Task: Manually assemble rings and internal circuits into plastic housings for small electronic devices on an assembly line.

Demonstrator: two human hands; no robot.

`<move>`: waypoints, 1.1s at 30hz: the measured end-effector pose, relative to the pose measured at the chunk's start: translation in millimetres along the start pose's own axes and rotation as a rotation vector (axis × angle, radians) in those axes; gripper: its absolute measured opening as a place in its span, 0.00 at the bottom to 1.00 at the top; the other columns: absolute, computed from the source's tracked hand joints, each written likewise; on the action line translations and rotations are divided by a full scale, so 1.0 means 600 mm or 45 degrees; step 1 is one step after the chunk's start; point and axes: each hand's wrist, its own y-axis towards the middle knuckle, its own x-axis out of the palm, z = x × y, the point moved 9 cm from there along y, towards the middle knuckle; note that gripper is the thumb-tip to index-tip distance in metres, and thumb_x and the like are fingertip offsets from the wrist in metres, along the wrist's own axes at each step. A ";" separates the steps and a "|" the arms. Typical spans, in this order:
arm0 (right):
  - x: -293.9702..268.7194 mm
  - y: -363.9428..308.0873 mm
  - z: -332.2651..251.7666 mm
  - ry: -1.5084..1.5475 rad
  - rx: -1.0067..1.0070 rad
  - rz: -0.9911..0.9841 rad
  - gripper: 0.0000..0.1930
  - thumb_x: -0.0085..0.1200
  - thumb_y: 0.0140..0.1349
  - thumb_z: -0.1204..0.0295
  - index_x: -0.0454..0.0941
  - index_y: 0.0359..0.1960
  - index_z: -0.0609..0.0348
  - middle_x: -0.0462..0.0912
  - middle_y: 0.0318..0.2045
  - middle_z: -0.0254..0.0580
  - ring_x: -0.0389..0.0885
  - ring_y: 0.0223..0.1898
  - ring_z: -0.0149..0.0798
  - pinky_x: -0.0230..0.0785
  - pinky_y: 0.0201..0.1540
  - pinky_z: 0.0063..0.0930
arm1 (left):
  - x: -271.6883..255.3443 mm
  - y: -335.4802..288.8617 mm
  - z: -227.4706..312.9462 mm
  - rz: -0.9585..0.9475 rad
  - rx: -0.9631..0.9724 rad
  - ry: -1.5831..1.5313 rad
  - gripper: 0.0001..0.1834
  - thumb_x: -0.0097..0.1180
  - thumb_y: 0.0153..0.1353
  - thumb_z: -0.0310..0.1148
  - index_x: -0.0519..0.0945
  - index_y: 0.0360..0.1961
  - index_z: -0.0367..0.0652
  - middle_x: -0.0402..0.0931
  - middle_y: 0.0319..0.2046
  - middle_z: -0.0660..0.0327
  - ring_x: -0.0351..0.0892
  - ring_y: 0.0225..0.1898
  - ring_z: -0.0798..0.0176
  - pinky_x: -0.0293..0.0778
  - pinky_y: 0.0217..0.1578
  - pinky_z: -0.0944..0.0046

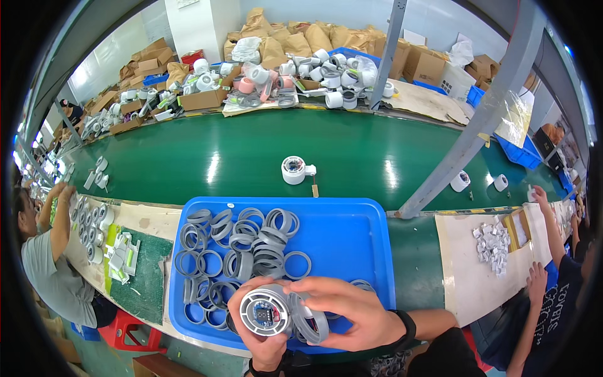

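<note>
My left hand [269, 353] is wrapped round a white cylindrical housing [284, 300], its open end showing a small circuit board [266, 313]. Close against its right side, my right hand [364, 314] grips a grey ring [312, 322] between thumb and fingers. The ring is tilted and stands beside the housing, not over its end; whether the two touch I cannot tell. Both hands are above the near part of a blue tray [342, 232]. Many loose grey rings [242, 251] lie heaped in the tray's left and middle.
Beyond the tray runs a green conveyor belt [251, 151] carrying a white housing unit [293, 171]. A grey metal post [465, 125] slants up at the right. White small parts [492, 245] lie on the right-hand bench. People work on both sides; a red stool [129, 330] stands at left.
</note>
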 end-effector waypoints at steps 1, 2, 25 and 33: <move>-0.002 -0.002 0.002 0.022 0.025 0.033 0.34 0.65 0.43 0.83 0.68 0.57 0.64 0.66 0.60 0.53 0.68 0.60 0.52 0.65 0.58 0.38 | -0.001 -0.001 0.001 0.014 0.013 0.021 0.49 0.70 0.41 0.52 0.58 0.57 0.37 0.63 0.53 0.48 0.68 0.53 0.56 0.65 0.54 0.57; -0.001 -0.002 0.002 0.020 0.026 0.036 0.34 0.65 0.43 0.83 0.68 0.57 0.64 0.66 0.60 0.53 0.68 0.60 0.52 0.65 0.58 0.38 | -0.001 -0.001 0.001 0.010 0.010 0.020 0.49 0.70 0.41 0.52 0.58 0.57 0.37 0.63 0.53 0.48 0.68 0.53 0.56 0.65 0.54 0.57; 0.022 -0.011 0.059 -0.292 0.469 -0.278 0.32 0.63 0.47 0.76 0.66 0.57 0.61 0.67 0.58 0.49 0.76 0.49 0.48 0.74 0.49 0.34 | 0.041 0.002 0.016 -0.294 0.169 1.560 0.33 0.68 0.36 0.33 0.70 0.47 0.37 0.69 0.44 0.50 0.68 0.50 0.42 0.65 0.48 0.47; 0.014 -0.012 0.089 0.335 0.408 -0.091 0.17 0.34 0.61 0.74 0.70 0.48 0.67 0.80 0.30 0.43 0.80 0.33 0.39 0.70 0.40 0.26 | 0.151 -0.051 0.048 -0.911 0.812 1.478 0.32 0.69 0.30 0.34 0.75 0.42 0.36 0.73 0.41 0.54 0.69 0.48 0.50 0.59 0.42 0.54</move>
